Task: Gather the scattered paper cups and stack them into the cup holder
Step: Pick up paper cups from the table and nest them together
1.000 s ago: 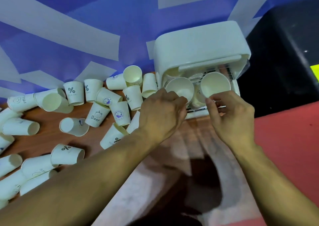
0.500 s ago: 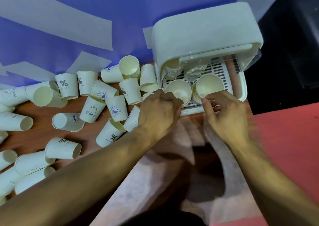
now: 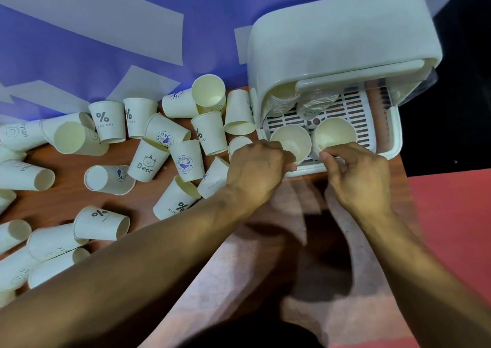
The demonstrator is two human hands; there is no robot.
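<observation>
Steadying two upright cups inside the cup holder (image 3: 340, 34), apparently so they seat squarely on its slatted tray, the left hand (image 3: 255, 172) curls round the left cup (image 3: 291, 141) at its near rim and the right hand (image 3: 361, 177) pinches the right cup (image 3: 334, 135), while scattered cups (image 3: 148, 164) litter the bench (image 3: 66, 190) alongside.
</observation>
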